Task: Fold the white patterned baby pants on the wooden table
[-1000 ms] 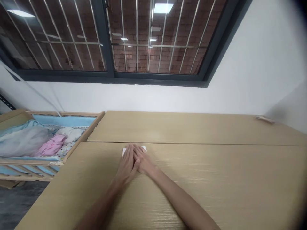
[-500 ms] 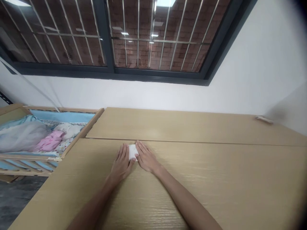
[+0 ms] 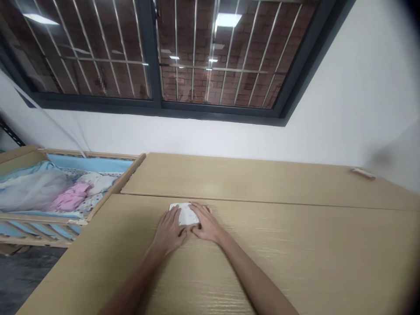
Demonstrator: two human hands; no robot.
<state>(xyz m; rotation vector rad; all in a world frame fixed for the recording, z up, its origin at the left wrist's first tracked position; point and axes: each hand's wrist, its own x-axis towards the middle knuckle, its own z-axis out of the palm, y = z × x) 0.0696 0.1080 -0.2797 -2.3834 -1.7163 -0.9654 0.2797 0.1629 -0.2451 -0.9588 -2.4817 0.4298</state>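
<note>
A small white cloth, perhaps folded tissue, lies on the wood-grain board just short of the seam. My left hand is closed on its left side, fingers over the top, thumb bent in near the lower edge; one corner of the cloth shows beyond the fingertips. On the opposite side, my right hand grips the cloth with bent fingers on top and the thumb by the near edge. Whatever is under the fingers is hidden.
Beyond the seam runs a second board against the white wall. A wooden crib with bedding and a pink cloth stands left. A small pale object lies far right. Above is a barred window.
The view has tilted up slightly. More of the white cloth shows between my hands. My fingers are more bent, and my right hand has shifted a little to the right.
</note>
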